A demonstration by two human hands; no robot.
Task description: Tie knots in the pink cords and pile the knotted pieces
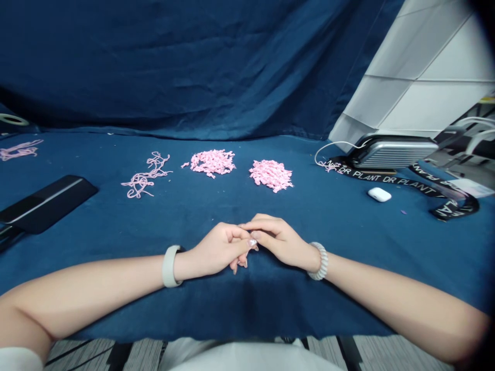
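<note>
My left hand (220, 251) and my right hand (280, 239) meet low over the middle of the blue cloth, their fingertips touching. The fingers of the left hand are curled, with its thumb pressed on top. My right hand has its fingers pressed together over the left fingertips. Whatever lies between the fingers, if anything, is hidden. Beyond the hands are two heaps of small pink knotted pieces, a looser heap (215, 163) and a denser heap (271, 175). Left of them, a tangle of pink strings (144, 178) lies on the cloth (204, 203).
A dark paddle-shaped object (50, 203) lies at left, with more pink strings (21, 149) and a tape roll (13, 119) behind. At right are a silver ribbed case (398, 153), a black lettered lanyard (386, 179) and a white earbud case (379, 194). A blue curtain hangs behind.
</note>
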